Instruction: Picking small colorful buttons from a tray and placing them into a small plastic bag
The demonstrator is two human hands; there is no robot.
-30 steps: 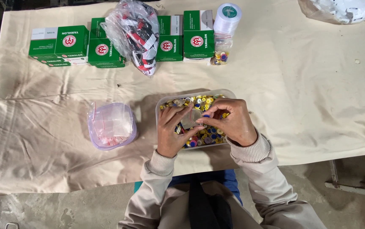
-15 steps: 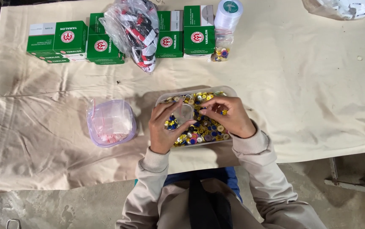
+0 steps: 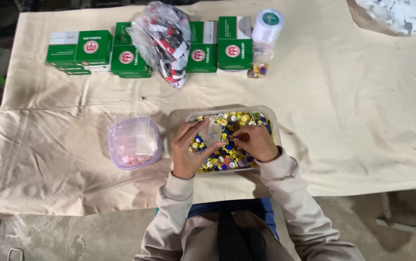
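Keep your left hand [image 3: 188, 152] curled around the small clear bag [image 3: 211, 134], mouth up, right above the tray [image 3: 272, 117] of coloured buttons [image 3: 232, 157]; your right hand [image 3: 255, 142] pinches something too small to identify – release it well inside the opening

A person seen from above, wearing a pale beige long-sleeved top. Both sleeves end in ribbed knit cuffs of the same beige, snug at the wrists, just below the clear tray [image 3: 274, 116] of coloured buttons. The left hand [image 3: 188, 152] and right hand [image 3: 256, 143] are bare, with no gloves, rings or watch visible. A dark strap or panel runs down the middle of the chest, directly below the tray. A strip of blue clothing shows between the tray's near edge and the chest.
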